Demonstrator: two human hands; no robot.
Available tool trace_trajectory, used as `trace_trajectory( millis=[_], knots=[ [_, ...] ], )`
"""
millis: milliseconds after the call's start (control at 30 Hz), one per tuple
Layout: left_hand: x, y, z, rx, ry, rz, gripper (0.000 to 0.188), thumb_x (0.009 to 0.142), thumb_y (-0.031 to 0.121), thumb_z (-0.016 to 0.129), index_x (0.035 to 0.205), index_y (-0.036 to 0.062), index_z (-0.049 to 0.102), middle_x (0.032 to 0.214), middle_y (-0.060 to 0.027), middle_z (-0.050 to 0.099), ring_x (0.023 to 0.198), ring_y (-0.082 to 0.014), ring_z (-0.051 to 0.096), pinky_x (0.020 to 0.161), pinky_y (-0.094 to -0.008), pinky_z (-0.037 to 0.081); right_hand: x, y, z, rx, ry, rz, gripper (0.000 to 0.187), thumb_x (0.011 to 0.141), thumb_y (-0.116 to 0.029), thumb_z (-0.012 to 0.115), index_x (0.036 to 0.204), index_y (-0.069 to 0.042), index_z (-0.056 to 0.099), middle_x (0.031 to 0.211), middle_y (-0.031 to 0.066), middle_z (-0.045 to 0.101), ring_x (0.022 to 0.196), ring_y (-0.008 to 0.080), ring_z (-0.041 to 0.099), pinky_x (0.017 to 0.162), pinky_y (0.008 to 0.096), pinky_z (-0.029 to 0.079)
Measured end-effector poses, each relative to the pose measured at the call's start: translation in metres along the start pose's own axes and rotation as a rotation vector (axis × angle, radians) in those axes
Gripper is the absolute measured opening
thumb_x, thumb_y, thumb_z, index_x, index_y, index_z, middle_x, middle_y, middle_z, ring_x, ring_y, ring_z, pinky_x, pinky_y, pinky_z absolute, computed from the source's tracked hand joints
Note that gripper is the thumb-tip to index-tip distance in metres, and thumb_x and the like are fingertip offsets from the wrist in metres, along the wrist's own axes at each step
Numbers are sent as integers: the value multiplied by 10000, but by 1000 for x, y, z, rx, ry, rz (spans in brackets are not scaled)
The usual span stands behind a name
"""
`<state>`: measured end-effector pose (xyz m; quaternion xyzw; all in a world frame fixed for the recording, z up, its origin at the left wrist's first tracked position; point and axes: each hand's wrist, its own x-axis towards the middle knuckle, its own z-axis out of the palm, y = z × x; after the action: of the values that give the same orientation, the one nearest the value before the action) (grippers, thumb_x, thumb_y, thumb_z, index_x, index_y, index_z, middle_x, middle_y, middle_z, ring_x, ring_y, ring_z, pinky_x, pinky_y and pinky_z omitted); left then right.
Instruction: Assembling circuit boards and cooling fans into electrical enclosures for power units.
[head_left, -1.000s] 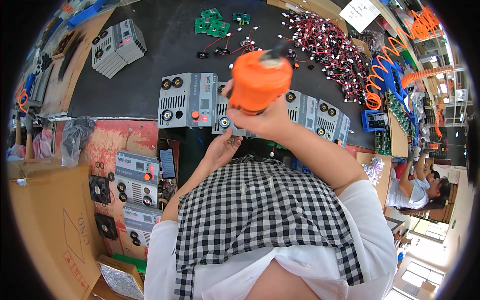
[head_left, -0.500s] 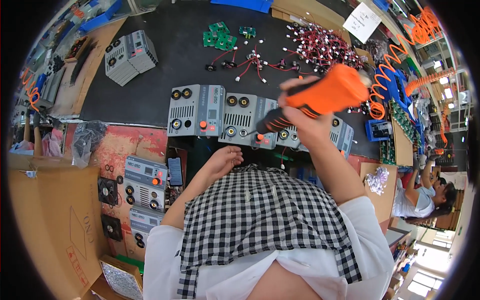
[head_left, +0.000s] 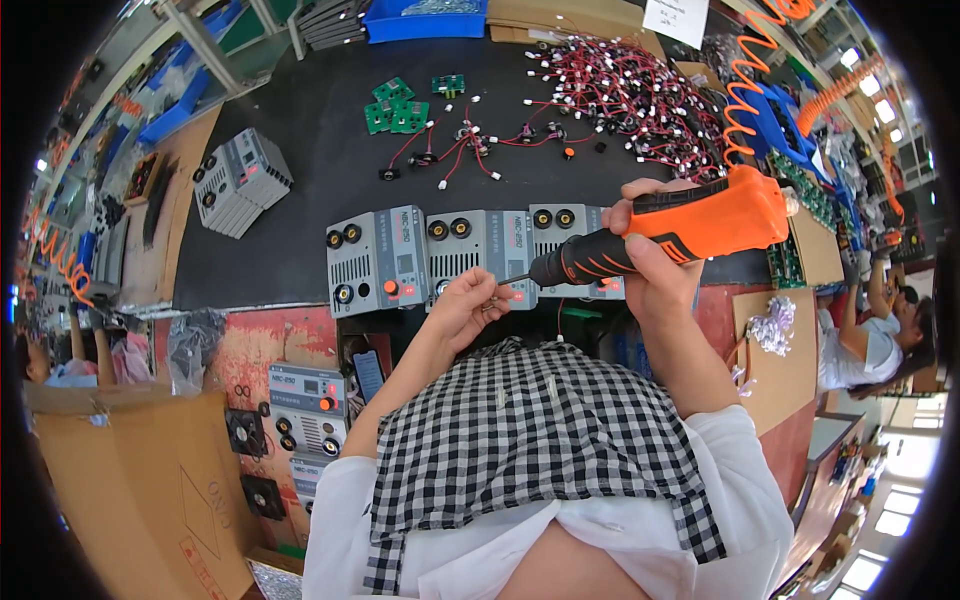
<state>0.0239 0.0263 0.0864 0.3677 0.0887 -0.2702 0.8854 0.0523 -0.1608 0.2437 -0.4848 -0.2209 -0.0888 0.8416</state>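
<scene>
My right hand is wrapped round an orange and black power screwdriver, held nearly level with its thin bit pointing left. At the bit's tip is my left hand, its thumb and fingers pinched together; something small and metallic seems to be in them, too small to name. Both hands are above a row of grey slotted device panels along the table's near edge. The left panel carries black round sockets and an orange knob. The middle panel lies partly behind my left hand, and the right panel behind the screwdriver.
A stack of grey panels stands at the far left. Green circuit boards and a heap of red-wired connectors lie beyond the row. More panels and black fans are on the red surface, beside a cardboard box.
The screwdriver has swung right and its bit has left the middle panel's lower part. My left hand has risen from below the panels to the bit's tip. The view has shifted.
</scene>
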Motion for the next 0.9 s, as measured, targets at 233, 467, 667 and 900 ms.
trace_trajectory(
  millis=[233,467,667,900],
  knots=[
    [9,-9,-4,-254,-33,-16,84,812,118,522,820,35,515,755,-76,562,654,-119,536,576,-203,434,2,-8,-5,-13,31,-8,448,623,65,572,1005,-37,359,984,165,489,753,191,535,689,322,425],
    [10,-2,2,-292,-8,0,88,794,90,542,845,21,522,715,-76,546,643,-127,512,574,-204,423,6,-7,-3,-67,20,15,446,632,-9,563,1021,-78,357,988,126,485,755,189,497,740,390,400],
    [11,-3,-5,-356,-62,61,92,793,80,539,841,8,506,697,-68,523,634,-118,491,544,-180,404,11,0,-3,30,28,-14,452,623,49,583,1007,-34,358,974,158,501,753,189,539,683,315,432],
    [9,8,-3,-305,-155,3,192,831,211,496,793,24,472,622,-16,410,540,-79,353,454,-173,291,17,6,-2,59,36,3,449,616,36,591,997,-35,365,973,157,501,751,191,539,687,321,431]
  ],
)
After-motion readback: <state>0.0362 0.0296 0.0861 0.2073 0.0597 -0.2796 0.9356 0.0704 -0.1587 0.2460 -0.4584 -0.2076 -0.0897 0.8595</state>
